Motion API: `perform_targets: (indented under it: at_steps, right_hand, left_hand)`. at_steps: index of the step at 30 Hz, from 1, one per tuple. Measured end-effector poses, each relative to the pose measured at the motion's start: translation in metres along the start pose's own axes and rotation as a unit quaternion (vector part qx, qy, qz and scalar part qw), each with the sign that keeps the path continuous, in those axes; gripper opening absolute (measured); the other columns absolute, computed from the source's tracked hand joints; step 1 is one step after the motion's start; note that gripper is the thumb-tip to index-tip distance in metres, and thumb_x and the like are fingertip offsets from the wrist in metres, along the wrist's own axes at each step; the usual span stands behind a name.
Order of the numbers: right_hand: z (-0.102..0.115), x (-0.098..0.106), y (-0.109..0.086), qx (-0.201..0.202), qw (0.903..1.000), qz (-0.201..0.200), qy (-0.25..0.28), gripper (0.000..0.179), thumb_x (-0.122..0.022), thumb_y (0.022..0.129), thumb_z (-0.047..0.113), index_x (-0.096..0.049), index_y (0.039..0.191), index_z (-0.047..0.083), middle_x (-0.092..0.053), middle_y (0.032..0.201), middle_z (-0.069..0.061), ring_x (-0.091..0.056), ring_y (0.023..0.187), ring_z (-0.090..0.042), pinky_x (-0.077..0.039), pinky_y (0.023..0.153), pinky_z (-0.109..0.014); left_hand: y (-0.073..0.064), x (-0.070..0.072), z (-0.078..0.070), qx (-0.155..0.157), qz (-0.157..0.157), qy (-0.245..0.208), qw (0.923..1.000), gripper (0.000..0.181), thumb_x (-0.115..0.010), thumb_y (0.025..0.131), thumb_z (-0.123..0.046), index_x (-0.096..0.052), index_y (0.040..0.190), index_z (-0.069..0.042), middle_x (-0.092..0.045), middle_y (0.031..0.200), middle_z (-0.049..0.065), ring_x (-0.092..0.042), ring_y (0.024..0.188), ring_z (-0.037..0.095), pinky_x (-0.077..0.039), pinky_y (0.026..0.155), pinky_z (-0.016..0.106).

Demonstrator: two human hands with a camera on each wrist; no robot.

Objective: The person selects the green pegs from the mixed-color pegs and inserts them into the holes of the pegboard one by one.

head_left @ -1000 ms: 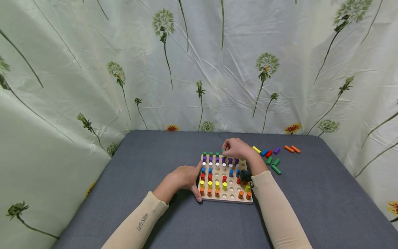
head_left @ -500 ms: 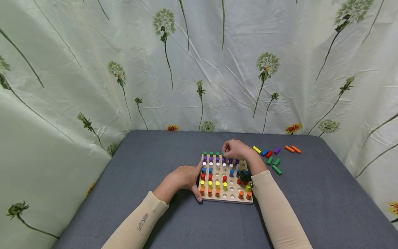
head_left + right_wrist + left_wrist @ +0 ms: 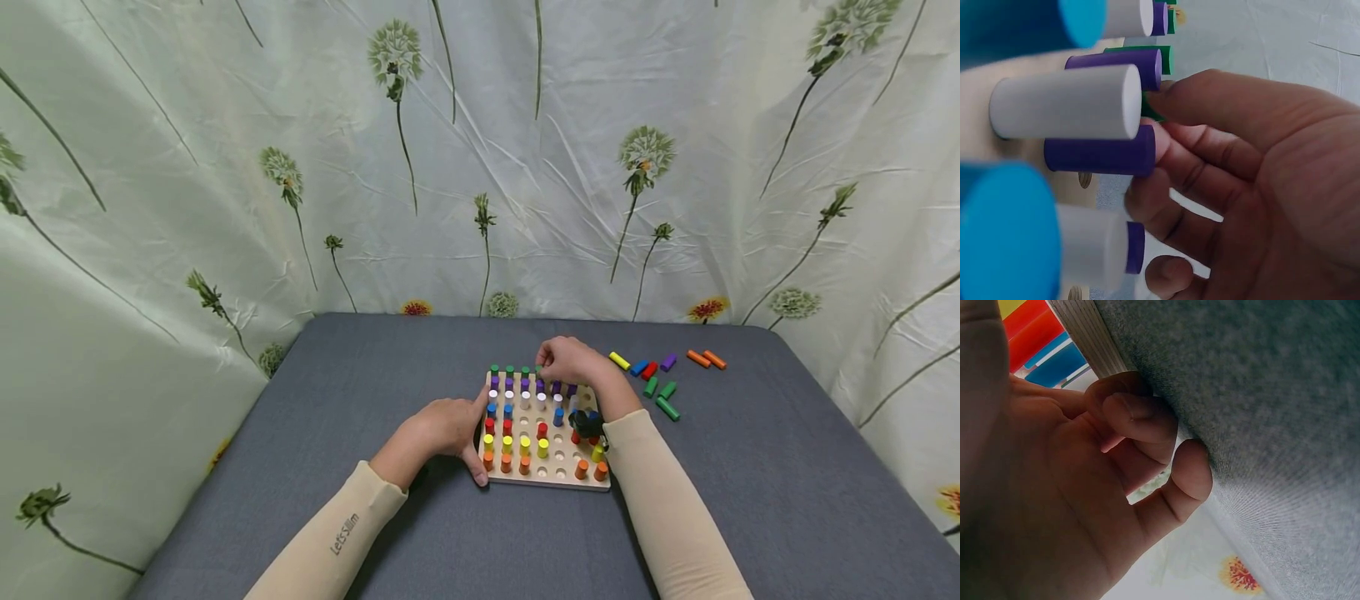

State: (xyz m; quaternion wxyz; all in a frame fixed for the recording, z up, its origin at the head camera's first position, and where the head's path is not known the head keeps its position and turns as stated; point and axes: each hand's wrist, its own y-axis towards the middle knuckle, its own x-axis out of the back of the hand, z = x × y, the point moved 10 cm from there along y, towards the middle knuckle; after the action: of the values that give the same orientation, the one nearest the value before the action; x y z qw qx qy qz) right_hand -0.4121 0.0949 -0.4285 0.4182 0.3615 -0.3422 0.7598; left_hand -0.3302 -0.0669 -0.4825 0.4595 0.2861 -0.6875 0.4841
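R hand (image 3: 567, 360) pinches green peg (image 3: 1150, 109) | L hand (image 3: 447, 427) spread, touching pegbd (image 3: 551, 482) | pegbd holds pegs (image 3: 524, 446), 7 clrs

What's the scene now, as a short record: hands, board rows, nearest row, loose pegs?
Left hand: rests against the left edge of the wooden pegboard
Right hand: pinches a green peg at the farthest row
Row colours, near to far: orange, yellow, red, blue, white, purple, green
Nearest row: five standing orange pegs, two bare holes
Loose, right of board: yellow peg, blue peg, red peg, purple peg, three green pegs, two orange pegs
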Motion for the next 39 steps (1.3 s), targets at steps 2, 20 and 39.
perform_targets:
  at_steps: [2, 20, 39]
  right_hand:
    - [0.0, -0.001, 0.0, -0.001, 1.0, 0.004, -0.002, 0.01, -0.064, 0.101, 0.01, -0.07, 0.108, 0.006, -0.069, 0.102, -0.01, -0.057, 0.081, -0.019, -0.048, 0.074, -0.032]
    - [-0.003, 0.008, -0.005, 0.01, 0.9995, -0.015, 0.025, 0.011, -0.064, 0.101, 0.01, -0.071, 0.109, 0.005, -0.072, 0.107, -0.012, -0.058, 0.08, -0.02, -0.047, 0.072, -0.031]
    - [-0.01, 0.041, -0.036, 0.016, 0.9973, -0.064, 0.031, 0.014, -0.066, 0.104, 0.018, -0.069, 0.109, 0.005, -0.071, 0.103, -0.01, -0.063, 0.09, -0.022, -0.052, 0.082, -0.037]
  left_hand:
    - [0.0, 0.0, 0.0, -0.001, 0.0, -0.001, 1.0, 0.153, -0.092, 0.06, -0.074, -0.008, 0.172, -0.014, -0.055, 0.161, 0.01, -0.06, 0.14, 0.027, -0.045, 0.121, 0.047]
    - [0.0, -0.001, 0.001, -0.005, -0.001, -0.003, 1.0, 0.152, -0.092, 0.062, -0.073, -0.007, 0.172, -0.013, -0.057, 0.159, 0.011, -0.058, 0.142, 0.028, -0.045, 0.121, 0.047]
    - [0.002, -0.001, 0.001, -0.001, 0.003, -0.006, 1.0, 0.152, -0.091, 0.063, -0.074, -0.006, 0.172, -0.012, -0.052, 0.162, 0.011, -0.058, 0.141, 0.026, -0.044, 0.122, 0.046]
